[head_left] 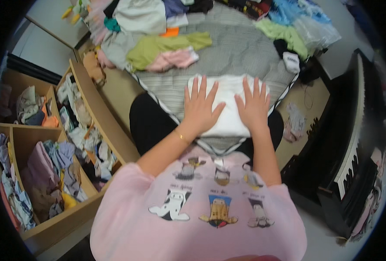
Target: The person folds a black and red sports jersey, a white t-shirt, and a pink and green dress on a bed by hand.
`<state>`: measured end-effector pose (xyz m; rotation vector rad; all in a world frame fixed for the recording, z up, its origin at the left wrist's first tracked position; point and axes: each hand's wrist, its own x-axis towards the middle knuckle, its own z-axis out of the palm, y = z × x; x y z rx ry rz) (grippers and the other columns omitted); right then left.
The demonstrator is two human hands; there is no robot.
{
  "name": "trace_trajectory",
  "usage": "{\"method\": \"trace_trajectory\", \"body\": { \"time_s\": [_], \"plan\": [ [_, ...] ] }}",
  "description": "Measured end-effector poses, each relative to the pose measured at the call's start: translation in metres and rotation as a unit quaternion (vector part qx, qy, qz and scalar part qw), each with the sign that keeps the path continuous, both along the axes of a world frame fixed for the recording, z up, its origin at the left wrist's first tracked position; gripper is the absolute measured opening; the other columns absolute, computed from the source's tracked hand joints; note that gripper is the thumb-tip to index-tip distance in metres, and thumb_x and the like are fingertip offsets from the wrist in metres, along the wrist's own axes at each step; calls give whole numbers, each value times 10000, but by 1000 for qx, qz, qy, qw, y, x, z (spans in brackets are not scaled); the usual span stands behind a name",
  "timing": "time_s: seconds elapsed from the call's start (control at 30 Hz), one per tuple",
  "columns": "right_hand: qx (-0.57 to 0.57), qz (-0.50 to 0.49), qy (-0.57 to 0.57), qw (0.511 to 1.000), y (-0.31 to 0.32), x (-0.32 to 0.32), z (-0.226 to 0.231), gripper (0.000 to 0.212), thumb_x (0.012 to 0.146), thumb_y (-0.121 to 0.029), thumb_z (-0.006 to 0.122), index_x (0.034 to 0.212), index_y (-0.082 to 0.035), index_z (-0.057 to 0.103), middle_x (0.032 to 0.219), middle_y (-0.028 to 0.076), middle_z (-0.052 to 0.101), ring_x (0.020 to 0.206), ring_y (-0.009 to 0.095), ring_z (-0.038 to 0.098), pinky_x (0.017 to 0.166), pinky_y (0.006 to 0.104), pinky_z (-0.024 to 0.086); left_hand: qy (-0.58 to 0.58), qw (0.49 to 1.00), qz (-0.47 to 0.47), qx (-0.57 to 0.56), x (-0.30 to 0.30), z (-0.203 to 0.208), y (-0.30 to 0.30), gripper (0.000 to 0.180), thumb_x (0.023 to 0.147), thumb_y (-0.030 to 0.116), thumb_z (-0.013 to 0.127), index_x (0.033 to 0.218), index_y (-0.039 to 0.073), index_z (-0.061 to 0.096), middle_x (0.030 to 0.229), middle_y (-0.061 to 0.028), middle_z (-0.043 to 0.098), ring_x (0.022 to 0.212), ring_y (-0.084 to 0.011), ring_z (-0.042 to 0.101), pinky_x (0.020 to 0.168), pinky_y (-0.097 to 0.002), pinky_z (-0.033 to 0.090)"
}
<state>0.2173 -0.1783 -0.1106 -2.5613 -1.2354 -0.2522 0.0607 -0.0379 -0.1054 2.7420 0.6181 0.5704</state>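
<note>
A white folded cloth, likely a garment, lies flat at the near corner of a grey quilted mat with black-and-white edging. My left hand rests palm down on its left side, fingers spread. On the right side of the same cloth my right hand lies flat, its fingers also apart. Neither hand grips anything. Beyond them, to the left, lie an olive-green garment and a pink one, both crumpled. What kind of garment the white cloth is cannot be told.
At left stands an open wooden drawer with compartments of jumbled clothes. A black piano keyboard stands at right. Loose clothes lie on the floor beside it. Far back are a white garment, a light-green garment and a clear plastic bag.
</note>
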Motion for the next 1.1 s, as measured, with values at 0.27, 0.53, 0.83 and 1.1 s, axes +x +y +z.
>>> {"method": "trace_trajectory", "body": {
  "time_s": [0.27,0.53,0.83,1.1],
  "plan": [
    [-4,-1,-2,1000,-8,-32,42,679,975,-506,578,1557,-178,460,1667,222,253,1518,541,151,1178,712,120,11,999,-36,2,-15,36,-16,755,968,535,570,1571,108,412,1658,-307,187,1535,-526,116,1157,-737,91],
    [10,31,76,997,-23,-15,26,715,922,-478,659,1527,-146,471,1632,220,296,1496,497,218,1192,634,186,8,994,-14,-112,-38,13,9,882,905,503,690,1577,42,354,1632,-372,138,1502,-547,157,1221,-611,146],
    [151,-186,405,883,-106,18,-1,433,916,-367,759,1071,18,635,766,20,628,683,127,584,650,289,477,32,782,91,-616,-68,42,25,842,924,294,766,1490,-81,268,1136,-123,617,847,-143,603,666,-246,504],
    [207,-53,701,681,-103,12,29,386,932,-167,723,1249,46,670,1133,75,735,1001,155,687,895,308,534,-48,674,11,-737,-66,37,26,430,923,76,649,1323,-63,574,1217,-112,682,1070,-177,676,933,-305,545]
  ]
}}
